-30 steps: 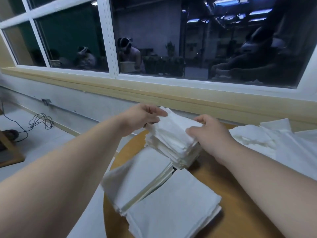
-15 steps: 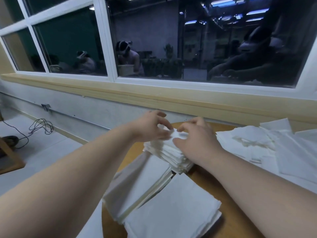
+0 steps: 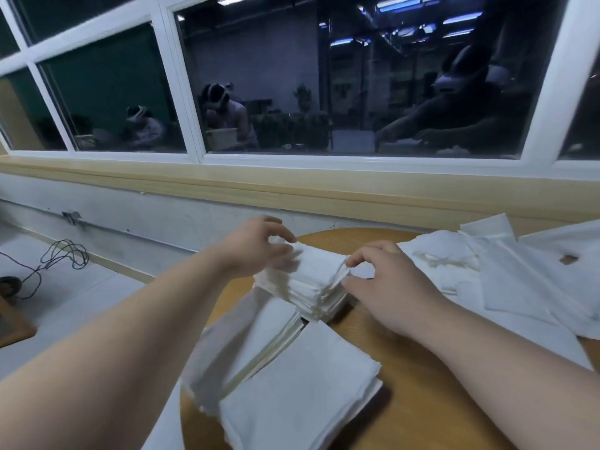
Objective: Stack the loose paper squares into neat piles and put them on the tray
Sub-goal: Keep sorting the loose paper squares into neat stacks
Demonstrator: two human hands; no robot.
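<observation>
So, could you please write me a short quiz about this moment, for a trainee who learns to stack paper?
1. Fill the gap: the loose paper squares lie to the ___ of the thick pile.
2. The left hand and the right hand both touch: A the thick pile, B the cable, C the window.
3. True or false: only one paper pile is in view.

Key: 1 right; 2 A; 3 false, three piles show.

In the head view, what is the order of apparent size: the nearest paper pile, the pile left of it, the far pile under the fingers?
1. nearest pile, enlarged by closeness.
2. left pile, partly hidden.
3. far pile.
</observation>
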